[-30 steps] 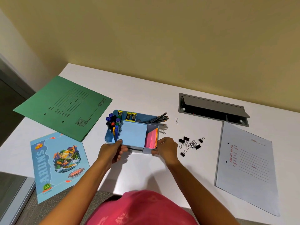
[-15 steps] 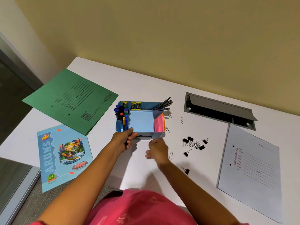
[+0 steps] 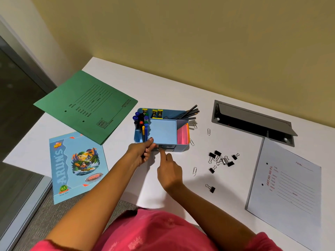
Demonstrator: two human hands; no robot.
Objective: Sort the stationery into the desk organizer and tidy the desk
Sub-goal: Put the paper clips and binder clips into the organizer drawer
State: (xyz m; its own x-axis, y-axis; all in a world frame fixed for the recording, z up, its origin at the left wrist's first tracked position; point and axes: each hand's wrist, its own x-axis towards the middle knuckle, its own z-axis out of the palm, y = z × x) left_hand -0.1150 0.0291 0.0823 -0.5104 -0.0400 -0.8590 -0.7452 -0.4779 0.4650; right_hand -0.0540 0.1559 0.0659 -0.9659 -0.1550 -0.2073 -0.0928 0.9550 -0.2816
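Left hand (image 3: 143, 154) is on the desk organizer (image 3: 182, 147) at mid-tabletop (image 3: 163, 87), its grip clamped on the near left corner, thumb over the rim. Right hand (image 3: 169, 171) sits just near of it: index finger straight, tip touching the small drawer front (image 3: 167, 147), other fingers curled, grip holding nothing. Inside the organizer, pens (image 3: 141, 124) stand at left, pencils (image 3: 186, 113) lean out far right, a blue pad (image 3: 163, 131) fills the middle and pink notes (image 3: 182, 135) sit right. On the right lies a cluster of binder clips (image 3: 222, 159), with paper clips (image 3: 208, 132) scattered around. A green folder (image 3: 87, 105) and a notebook (image 3: 76, 165) lie left, and a grey folder (image 3: 288, 185) far right.
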